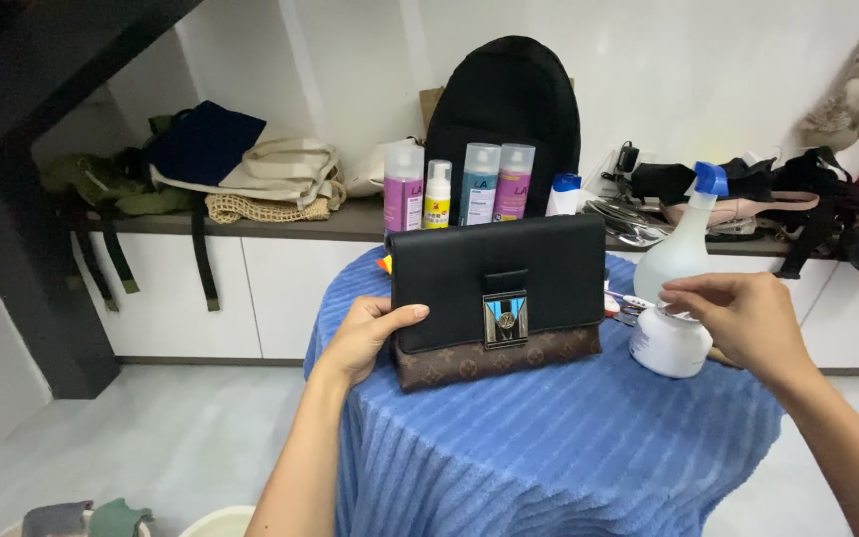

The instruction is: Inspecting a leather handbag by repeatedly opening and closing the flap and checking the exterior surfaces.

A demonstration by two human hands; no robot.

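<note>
The bag (494,303) is gripped by the left hand (370,338). The right hand (748,318) is curled over a white jar (670,343); the spray bottle (683,244) beside it could be knocked over.

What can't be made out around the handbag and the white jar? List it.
Head view only:
- The black handbag hides the lower halves of the bottles behind it.
- The right hand covers the white jar's top, so whether a lid is on is unclear.
- Small items between handbag and jar are too small to identify.
- The left hand's fingers are behind the handbag.
</note>
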